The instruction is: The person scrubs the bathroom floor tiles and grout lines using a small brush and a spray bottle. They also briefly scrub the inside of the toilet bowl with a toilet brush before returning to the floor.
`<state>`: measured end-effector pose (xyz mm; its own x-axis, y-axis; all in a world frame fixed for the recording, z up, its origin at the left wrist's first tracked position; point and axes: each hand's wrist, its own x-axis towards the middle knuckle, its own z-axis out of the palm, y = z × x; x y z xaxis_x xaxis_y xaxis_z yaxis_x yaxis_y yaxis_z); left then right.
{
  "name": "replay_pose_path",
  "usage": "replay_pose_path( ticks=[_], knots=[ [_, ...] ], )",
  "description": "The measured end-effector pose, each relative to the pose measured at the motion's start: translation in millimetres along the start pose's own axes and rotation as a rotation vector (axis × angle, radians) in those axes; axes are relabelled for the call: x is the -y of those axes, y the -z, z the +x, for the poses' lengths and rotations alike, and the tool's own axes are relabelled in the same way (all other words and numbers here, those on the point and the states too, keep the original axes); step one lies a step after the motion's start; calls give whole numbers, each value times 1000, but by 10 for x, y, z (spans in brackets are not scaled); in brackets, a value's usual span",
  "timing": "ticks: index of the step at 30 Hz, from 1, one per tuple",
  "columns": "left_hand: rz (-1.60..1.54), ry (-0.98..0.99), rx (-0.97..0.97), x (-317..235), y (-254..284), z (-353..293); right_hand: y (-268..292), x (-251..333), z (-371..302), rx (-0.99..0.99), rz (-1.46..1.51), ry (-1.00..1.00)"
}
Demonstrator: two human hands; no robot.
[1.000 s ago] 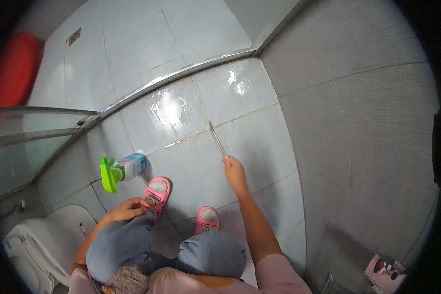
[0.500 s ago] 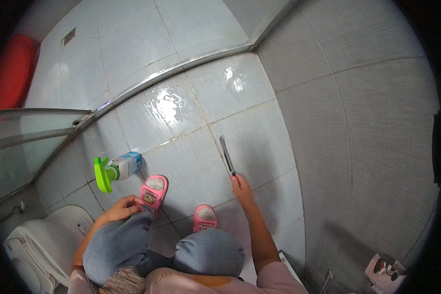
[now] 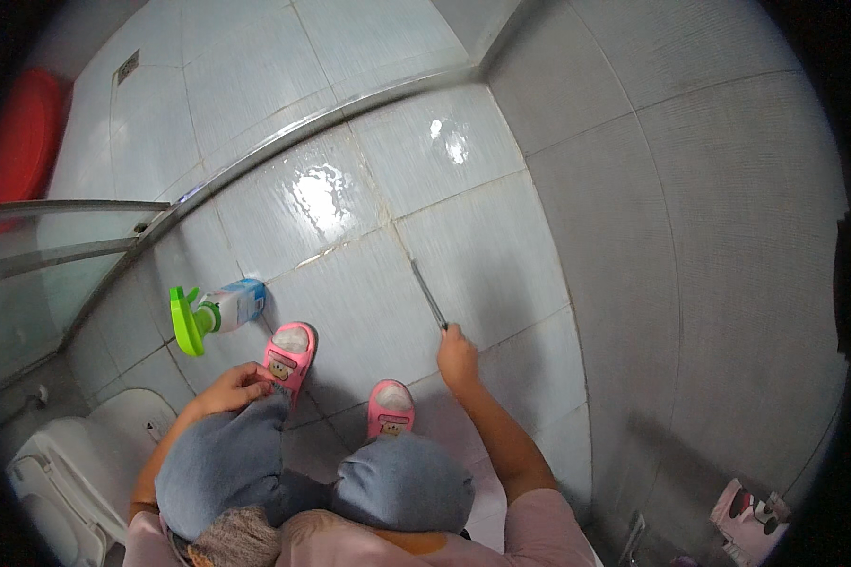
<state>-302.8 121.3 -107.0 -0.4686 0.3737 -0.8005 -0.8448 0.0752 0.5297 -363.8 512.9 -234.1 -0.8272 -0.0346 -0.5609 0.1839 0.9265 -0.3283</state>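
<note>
My right hand [image 3: 458,357] is closed around the dark handle of a long, narrow metal blade [image 3: 429,291], whose exact kind is not clear. The blade points forward and left over the floor tiles, with its far end close to a grout line. My left hand [image 3: 234,388] is by my left knee, its fingers bent and drawn together, and I see no object in it. A spray bottle [image 3: 239,304] with a bright green trigger head [image 3: 189,326] is on the floor, ahead and to the left of my pink left slipper [image 3: 290,354].
Wet, shiny patches cover the pale floor tiles [image 3: 321,194] ahead. A metal threshold strip [image 3: 284,140] crosses the floor. To the left are a glass door [image 3: 47,250], a red basin [image 3: 19,142] and a white toilet [image 3: 85,463]. A grey tiled wall [image 3: 633,236] borders the right.
My right hand has shifted slightly left and forward with the blade, which now appears thinner, edge-on. My left hand stays by the knee. The whole view has shifted a little.
</note>
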Motion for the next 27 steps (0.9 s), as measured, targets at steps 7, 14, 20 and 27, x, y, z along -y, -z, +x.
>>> replay_pose_path(
  ticks=[7,14,20,27],
  knots=[
    [-2,36,17,25,-22,22,30,-74,-129,47,10,-92],
    [65,37,3,-26,15,-46,-69,-242,-331,131,25,-41],
    [3,59,-17,-23,-27,-26,-21,-155,-432,86,49,-76],
    [64,60,-51,-77,-1,-44,-76,-483,-596,173,-41,-136]
  ],
)
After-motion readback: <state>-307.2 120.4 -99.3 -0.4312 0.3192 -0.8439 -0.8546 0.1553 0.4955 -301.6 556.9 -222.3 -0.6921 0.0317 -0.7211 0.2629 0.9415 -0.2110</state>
